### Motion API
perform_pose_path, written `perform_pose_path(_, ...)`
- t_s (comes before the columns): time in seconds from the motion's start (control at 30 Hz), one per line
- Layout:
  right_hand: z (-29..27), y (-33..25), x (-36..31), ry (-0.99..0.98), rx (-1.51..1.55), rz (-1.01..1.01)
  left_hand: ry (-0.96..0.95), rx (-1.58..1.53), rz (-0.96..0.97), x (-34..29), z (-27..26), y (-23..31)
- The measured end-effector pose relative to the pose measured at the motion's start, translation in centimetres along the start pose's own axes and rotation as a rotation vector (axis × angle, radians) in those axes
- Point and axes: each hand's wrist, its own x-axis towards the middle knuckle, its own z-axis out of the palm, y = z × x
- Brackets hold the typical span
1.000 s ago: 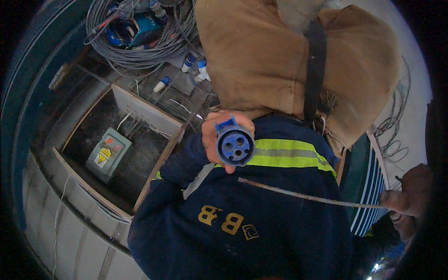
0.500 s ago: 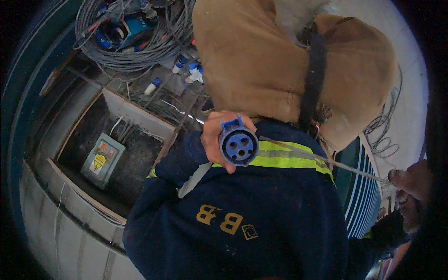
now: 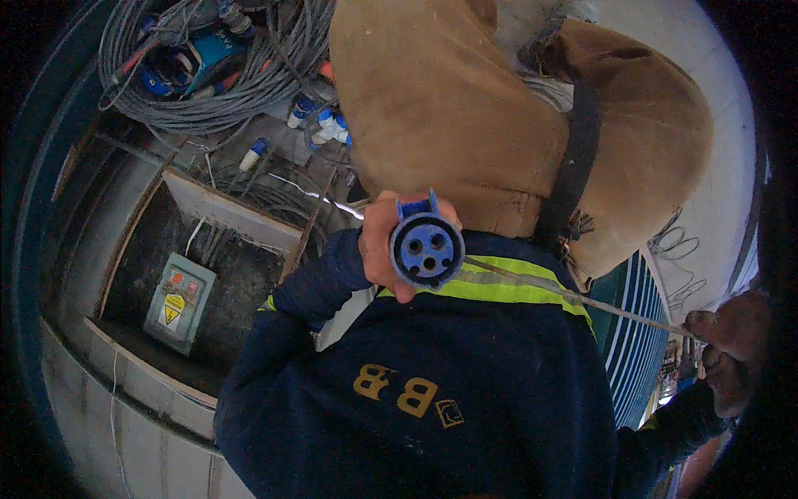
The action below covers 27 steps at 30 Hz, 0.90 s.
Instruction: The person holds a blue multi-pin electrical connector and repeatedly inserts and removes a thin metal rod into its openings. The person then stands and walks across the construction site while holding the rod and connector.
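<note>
left hand (image 3: 380, 246): blue connector (image 3: 427, 250) | right hand (image 3: 733, 334): thin rod (image 3: 611, 308), seemingly pinched

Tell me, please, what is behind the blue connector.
The left hand and, beyond, a reflective jacket band. The back of the connector is covered; any cable there cannot be seen.

A grey seamed surface (image 3: 79, 416) runs below the wooden box (image 3: 237, 212); dark green panelling (image 3: 35, 200) curves left of it.

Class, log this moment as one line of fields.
left hand: holds blue three-hole socket connector | right hand: holds thin rod | rod end: at connector's edge, contact unclear
</note>
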Motion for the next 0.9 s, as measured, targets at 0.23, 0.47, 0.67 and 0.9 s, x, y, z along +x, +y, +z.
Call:
perform_pose_path(0.23,0.0,0.6,-2.0,0.188,0.015,0.176,0.104,-0.053,-0.228,0.2,-2.6,1.8)
perform_pose_path(0.47,6.1,1.5,-3.6,0.551,0.339,0.501,0.339,-0.054,0.007,0.6,-2.8,5.6)
perform_pose_path(0.67,10.2,2.3,-3.1,0.654,0.815,0.285,0.337,-0.069,0.093,0.3,-2.5,9.6)
perform_pose_path(0.9,13.3,2.0,0.8,0.708,1.051,0.067,0.460,0.077,0.289,-1.5,-1.4,11.6)
